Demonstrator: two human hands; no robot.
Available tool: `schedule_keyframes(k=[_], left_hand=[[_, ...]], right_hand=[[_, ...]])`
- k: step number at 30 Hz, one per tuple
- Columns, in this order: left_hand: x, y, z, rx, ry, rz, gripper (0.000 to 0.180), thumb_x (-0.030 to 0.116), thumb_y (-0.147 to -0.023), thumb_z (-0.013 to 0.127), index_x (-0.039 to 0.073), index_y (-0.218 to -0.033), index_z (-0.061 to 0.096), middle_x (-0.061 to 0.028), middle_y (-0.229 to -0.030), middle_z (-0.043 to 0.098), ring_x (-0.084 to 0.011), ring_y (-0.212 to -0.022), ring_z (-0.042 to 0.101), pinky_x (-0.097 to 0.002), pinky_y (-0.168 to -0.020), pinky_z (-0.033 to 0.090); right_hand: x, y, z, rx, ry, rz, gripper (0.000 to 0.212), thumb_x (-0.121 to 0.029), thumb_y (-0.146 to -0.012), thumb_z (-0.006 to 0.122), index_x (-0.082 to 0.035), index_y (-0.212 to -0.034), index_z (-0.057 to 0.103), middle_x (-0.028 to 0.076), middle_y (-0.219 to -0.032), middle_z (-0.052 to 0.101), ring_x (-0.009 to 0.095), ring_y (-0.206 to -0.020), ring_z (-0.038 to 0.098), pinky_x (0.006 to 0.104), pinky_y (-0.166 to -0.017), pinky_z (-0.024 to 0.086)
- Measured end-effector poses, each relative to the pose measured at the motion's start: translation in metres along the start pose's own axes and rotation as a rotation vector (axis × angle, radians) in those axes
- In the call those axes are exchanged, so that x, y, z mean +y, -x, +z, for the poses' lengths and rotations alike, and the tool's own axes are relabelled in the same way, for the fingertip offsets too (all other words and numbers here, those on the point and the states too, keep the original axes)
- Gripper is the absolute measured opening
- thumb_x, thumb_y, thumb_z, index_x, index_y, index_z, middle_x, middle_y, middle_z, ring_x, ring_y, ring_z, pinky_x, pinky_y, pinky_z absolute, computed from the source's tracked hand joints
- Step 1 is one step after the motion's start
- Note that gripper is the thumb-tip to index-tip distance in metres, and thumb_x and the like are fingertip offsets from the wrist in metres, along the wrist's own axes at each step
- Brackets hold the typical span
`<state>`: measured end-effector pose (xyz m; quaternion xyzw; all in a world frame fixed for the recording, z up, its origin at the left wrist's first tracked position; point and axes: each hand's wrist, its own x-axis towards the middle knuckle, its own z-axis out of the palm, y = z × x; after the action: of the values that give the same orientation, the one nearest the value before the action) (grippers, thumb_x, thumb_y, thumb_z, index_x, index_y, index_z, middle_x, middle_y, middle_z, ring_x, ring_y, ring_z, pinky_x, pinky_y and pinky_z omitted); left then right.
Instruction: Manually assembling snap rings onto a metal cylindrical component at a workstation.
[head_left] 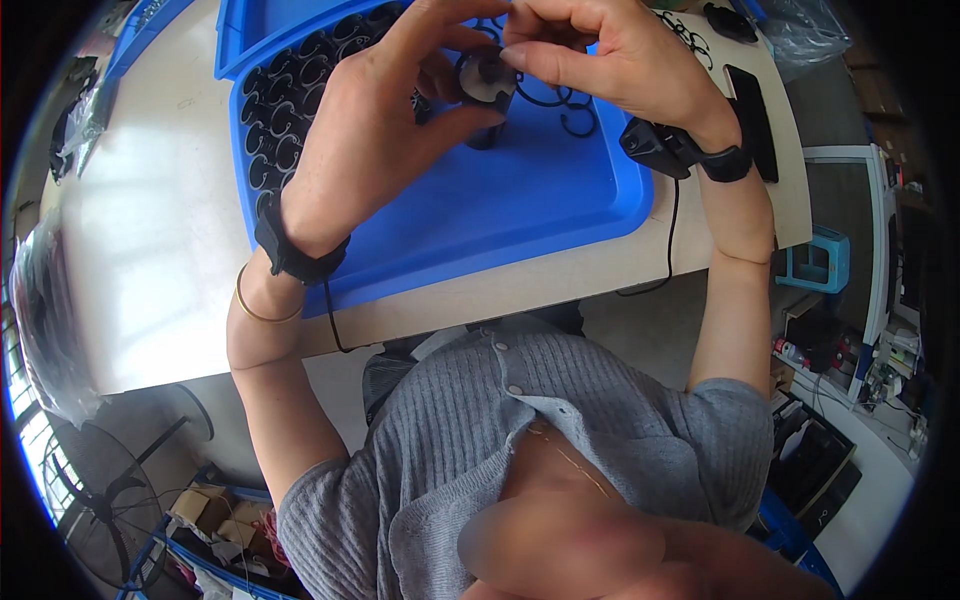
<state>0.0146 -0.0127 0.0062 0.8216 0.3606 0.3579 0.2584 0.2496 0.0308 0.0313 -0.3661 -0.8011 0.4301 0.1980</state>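
My left hand (365,130) is closed round a short black cylinder (486,85) with a pale grey end face, tilted toward me over the blue tray (500,220). The thumb presses on its lower side. My right hand (620,65) pinches at the cylinder's right rim, thumb against finger. Whatever lies between those fingertips is too small to make out. Just below them show thin black open rings (577,122), some lying in the tray. Rows of black ring-shaped parts (280,115) fill the tray's left side, partly hidden behind my left hand.
On the table's right lie a black phone-like slab (752,125), more black rings (690,38) and a clear plastic bag (808,35). Both wrists wear black straps with cables. A blue stool (820,260) stands to the right, a fan (95,500) at lower left.
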Motion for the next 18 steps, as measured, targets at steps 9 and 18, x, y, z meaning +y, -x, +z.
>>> schedule_keyframes(k=[9, 18], left_hand=[[-0.005, 0.002, 0.003, 0.023, 0.035, 0.022, 0.063, -0.001, -0.079, 0.083, 0.003, -0.136, 0.056, -0.0095, -0.108, 0.072, -0.0166, -0.088, 0.069, -0.0279, -0.08, 0.056], [-0.011, 0.004, 0.004, -0.006, -0.006, 0.022, 0.067, -0.004, -0.075, 0.083, 0.007, -0.137, 0.06, -0.0056, -0.116, 0.074, -0.012, -0.085, 0.065, -0.0264, -0.079, 0.055]], right_hand=[[0.006, 0.011, -0.028, 0.181, -0.16, -0.264, 0.014, -0.011, -0.098, 0.068, 0.0, -0.089, 0.066, -0.001, -0.077, 0.064, 0.004, -0.067, 0.056, 0.0215, -0.06, 0.044], [0.052, 0.022, -0.098, 0.408, 0.859, 0.207, 0.028, -0.026, -0.084, 0.067, 0.002, -0.089, 0.07, 0.023, -0.081, 0.067, 0.036, -0.076, 0.067, 0.0427, -0.068, 0.05]])
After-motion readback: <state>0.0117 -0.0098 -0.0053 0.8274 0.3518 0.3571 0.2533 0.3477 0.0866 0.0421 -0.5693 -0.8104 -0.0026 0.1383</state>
